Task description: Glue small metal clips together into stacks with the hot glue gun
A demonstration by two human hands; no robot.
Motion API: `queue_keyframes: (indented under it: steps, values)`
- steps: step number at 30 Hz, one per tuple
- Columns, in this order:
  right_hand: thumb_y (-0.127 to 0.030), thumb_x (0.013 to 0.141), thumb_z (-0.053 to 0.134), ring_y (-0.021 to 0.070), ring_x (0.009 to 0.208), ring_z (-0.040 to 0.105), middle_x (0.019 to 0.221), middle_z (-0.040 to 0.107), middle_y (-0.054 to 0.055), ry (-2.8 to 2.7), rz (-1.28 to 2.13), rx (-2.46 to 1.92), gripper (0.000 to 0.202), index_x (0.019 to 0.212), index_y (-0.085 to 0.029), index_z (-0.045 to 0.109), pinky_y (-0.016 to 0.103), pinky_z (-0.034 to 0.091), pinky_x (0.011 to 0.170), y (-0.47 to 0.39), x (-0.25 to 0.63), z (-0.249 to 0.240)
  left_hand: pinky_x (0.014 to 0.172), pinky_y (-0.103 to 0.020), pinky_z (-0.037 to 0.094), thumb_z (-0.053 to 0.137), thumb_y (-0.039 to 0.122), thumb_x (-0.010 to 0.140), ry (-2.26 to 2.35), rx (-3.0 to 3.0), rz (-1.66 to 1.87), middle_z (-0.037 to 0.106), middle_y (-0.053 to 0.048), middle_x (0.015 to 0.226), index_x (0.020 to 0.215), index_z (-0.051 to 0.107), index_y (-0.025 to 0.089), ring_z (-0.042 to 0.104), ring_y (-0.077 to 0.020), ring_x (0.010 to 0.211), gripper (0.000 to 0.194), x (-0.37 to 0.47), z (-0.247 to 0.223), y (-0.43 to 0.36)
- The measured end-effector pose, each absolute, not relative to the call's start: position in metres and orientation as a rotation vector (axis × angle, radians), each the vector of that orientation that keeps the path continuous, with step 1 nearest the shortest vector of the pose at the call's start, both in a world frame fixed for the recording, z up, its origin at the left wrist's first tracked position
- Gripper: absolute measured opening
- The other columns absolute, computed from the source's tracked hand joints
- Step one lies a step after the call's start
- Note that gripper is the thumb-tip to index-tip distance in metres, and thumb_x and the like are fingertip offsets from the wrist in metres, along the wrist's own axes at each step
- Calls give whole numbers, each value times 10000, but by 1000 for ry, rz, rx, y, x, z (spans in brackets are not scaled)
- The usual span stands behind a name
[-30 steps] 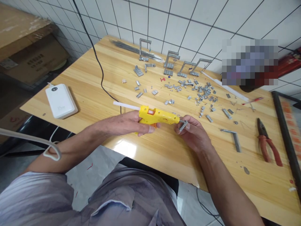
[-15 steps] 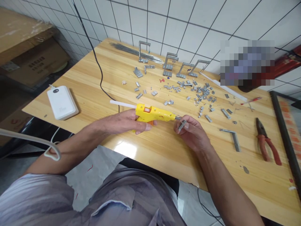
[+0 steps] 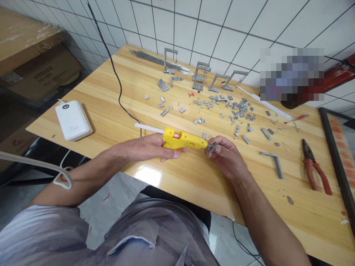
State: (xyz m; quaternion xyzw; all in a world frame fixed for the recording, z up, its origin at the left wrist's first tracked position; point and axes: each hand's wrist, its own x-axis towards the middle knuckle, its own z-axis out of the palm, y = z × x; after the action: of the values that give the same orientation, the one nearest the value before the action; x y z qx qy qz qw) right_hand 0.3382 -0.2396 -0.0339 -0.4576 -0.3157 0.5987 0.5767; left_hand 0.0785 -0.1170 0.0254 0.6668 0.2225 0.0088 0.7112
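Observation:
My left hand (image 3: 155,147) is wrapped round the handle of a yellow hot glue gun (image 3: 188,141), a white glue stick (image 3: 148,128) jutting from its back end. The gun points right, and its metal nozzle meets or nearly touches a small grey metal-looking piece (image 3: 213,148). That piece is pinched between the thumb and fingers of my right hand (image 3: 229,157). Past the hands lie many loose grey pieces (image 3: 241,109). Several bracket-shaped stands of the same grey material, one a tall frame (image 3: 165,61), stand near the wall.
Red-handled pliers (image 3: 312,166) and an L-shaped grey piece (image 3: 277,166) lie at right. A white power bank (image 3: 72,120) sits at left. A black cable (image 3: 119,85) runs down across the wooden table (image 3: 108,92). Thin grey rods (image 3: 149,58) lie at the back.
The glue gun has moved slightly right and down, bringing its nozzle over the grey piece. A small grey piece on the table beyond the gun now shows.

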Motion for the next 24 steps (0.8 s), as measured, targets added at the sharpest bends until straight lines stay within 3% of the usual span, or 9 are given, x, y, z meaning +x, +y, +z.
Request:
queue_keyframes:
  steps: [18, 24]
  values:
    - [-473, 679, 988, 126, 607, 580, 717, 722, -23, -730, 1389, -1051, 314, 824, -269, 800, 284, 468, 635, -239, 338, -36, 612, -253, 389, 713, 314, 913, 464, 1475, 72, 513, 57, 680, 1071, 683, 154, 482, -105, 638, 227, 81, 27, -118]
    - [-474, 678, 986, 125, 624, 577, 699, 706, -18, -733, 1400, -1050, 307, 810, -264, 805, 271, 446, 642, -239, 337, -34, 607, -253, 401, 727, 376, 892, 493, 1515, 86, 536, 37, 713, 1061, 707, 157, 492, -111, 650, 278, 80, 30, -118]
